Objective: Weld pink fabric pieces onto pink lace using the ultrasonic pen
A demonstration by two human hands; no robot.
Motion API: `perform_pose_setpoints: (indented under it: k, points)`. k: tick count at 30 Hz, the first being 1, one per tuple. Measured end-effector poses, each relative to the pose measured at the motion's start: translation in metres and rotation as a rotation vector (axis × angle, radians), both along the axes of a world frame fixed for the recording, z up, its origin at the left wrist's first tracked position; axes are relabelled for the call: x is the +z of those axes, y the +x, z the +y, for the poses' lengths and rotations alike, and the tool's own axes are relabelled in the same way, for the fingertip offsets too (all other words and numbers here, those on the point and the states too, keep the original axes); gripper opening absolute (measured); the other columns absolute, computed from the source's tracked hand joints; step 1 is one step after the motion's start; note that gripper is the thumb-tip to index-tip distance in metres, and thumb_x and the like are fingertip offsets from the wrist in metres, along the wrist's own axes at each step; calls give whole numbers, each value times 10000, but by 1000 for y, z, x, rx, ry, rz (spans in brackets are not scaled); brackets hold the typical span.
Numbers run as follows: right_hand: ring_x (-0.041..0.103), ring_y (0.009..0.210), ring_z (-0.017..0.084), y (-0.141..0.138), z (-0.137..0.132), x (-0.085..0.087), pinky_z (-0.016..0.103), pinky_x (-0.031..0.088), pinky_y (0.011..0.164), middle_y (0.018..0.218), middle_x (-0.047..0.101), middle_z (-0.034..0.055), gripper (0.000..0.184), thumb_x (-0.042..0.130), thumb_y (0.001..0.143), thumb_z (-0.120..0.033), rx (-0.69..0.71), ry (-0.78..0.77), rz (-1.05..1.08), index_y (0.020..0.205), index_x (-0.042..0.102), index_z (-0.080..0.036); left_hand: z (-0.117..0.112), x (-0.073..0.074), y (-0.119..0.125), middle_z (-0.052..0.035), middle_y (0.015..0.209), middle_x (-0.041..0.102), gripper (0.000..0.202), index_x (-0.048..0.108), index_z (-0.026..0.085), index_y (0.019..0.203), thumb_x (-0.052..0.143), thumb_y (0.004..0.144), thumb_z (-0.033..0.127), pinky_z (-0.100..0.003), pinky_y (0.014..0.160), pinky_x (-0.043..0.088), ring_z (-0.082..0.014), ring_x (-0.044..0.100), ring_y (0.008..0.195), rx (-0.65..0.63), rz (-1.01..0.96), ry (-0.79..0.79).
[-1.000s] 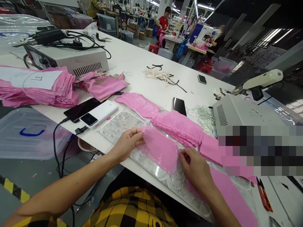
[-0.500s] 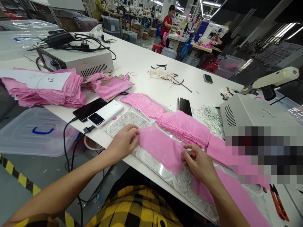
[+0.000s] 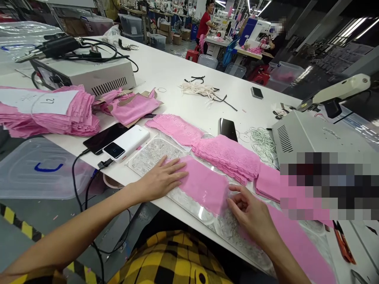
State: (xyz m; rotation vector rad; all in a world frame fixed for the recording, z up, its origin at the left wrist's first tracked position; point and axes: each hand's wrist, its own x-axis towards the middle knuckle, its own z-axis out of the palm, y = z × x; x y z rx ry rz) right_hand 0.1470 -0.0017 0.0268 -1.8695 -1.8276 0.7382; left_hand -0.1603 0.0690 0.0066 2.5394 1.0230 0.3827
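A flat piece of pink fabric (image 3: 204, 185) lies on a clear-covered, grey-white patterned board (image 3: 154, 154) at the table's front edge. My left hand (image 3: 162, 177) rests palm down on the fabric's left end, fingers stretched and spread. At its right edge is my right hand (image 3: 251, 213), with thumb and index finger apart and the other fingers curled in; nothing shows between them. Just behind the piece sits a stack of pink lace-textured pieces (image 3: 227, 157), with another lace piece (image 3: 177, 128) to its left. More plain pink fabric (image 3: 302, 240) extends under and beyond my right forearm.
A white power bank (image 3: 127, 142) and a dark phone (image 3: 105, 138) with cables lie left. Beyond are a tied pink bundle (image 3: 50, 114) and a grey box with vents (image 3: 85, 75). Another phone (image 3: 227, 129), pale green cord (image 3: 262, 144), a grey machine (image 3: 319, 134) and orange-handled scissors (image 3: 343, 244) are rightward.
My left hand has gone from pinching the fabric's left corner to lying flat on it. My right thumb and index finger have parted slightly at the right edge. The view has shifted a little.
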Motion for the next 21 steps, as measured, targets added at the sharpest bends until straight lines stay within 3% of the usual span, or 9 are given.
perform_pose_setpoints:
  k: [5, 9, 13, 21]
  points:
    - [553, 498, 125, -4, -20, 1, 235, 451, 461, 650, 619, -31, 265, 556, 862, -442, 62, 45, -20, 1022, 618, -240, 1, 4, -4, -93, 1569, 376, 405, 521, 266, 1429, 420, 1045, 348, -602, 1198, 127, -296, 261, 1495, -10, 63, -5]
    - [545, 497, 95, -10, -29, -3, 211, 455, 473, 717, 625, -20, 151, 541, 906, -353, 174, 200, -59, 939, 643, -247, 4, 4, -5, -90, 1568, 381, 406, 520, 277, 1429, 428, 1042, 358, -593, 1202, 130, -289, 275, 1491, -19, 57, -3]
    - [554, 525, 84, -15, -28, -3, 189, 447, 488, 708, 616, -26, 161, 511, 933, -266, 242, 350, -77, 817, 621, -243, 5, 3, -5, -97, 1562, 391, 402, 522, 263, 1426, 420, 1043, 329, -606, 1192, 159, -299, 284, 1487, -2, 83, 31]
    - [559, 551, 67, -24, -27, 0, 162, 464, 513, 751, 616, -21, 126, 513, 947, -192, 317, 354, -6, 883, 616, -225, 7, 3, -11, -121, 1516, 460, 407, 545, 206, 1404, 359, 1045, 256, -627, 1174, 221, -316, 373, 1444, 76, 155, 177]
